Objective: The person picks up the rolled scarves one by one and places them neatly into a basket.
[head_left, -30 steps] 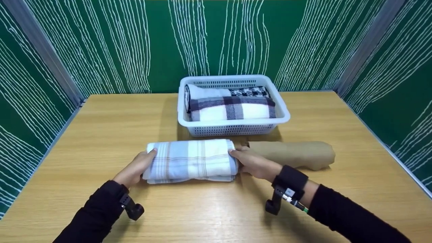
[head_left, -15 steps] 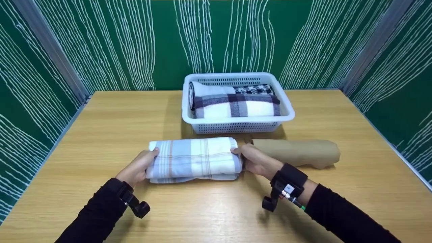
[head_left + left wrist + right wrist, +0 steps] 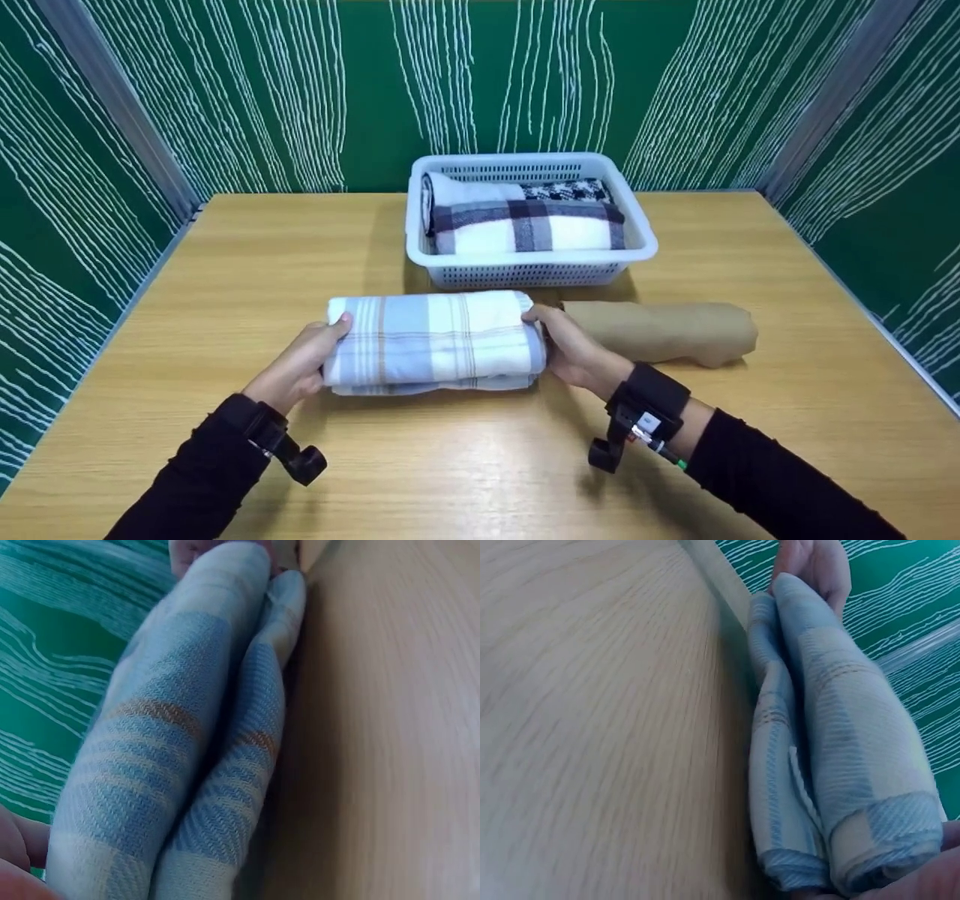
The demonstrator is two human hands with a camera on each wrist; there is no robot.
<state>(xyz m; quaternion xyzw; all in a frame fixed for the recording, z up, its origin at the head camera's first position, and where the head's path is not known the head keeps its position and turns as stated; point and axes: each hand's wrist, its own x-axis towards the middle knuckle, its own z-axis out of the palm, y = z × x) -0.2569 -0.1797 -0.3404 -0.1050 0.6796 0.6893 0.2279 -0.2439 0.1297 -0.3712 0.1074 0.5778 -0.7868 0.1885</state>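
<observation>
A blue and white plaid cloth, folded into a thick bundle, spans the space between both hands. My left hand grips its left end, thumb on top. At the right end my right hand holds the bundle the same way, thumb over the upper face and fingers hidden behind the fabric. In the left wrist view the plaid cloth shows two thick layers close over the wooden surface. The right wrist view shows the rolled end of the plaid cloth against the right fingers.
A white plastic basket stands behind the bundle, holding a purple-and-white checked cloth and a black-and-white patterned one. A tan cloth roll lies on the wooden table beside my right hand. Green panels enclose the back and sides.
Both hands keep their hold on the plaid cloth, which has shifted slightly right relative to the left hand's side. The head view has tilted and moved a little; basket and tan roll stay put.
</observation>
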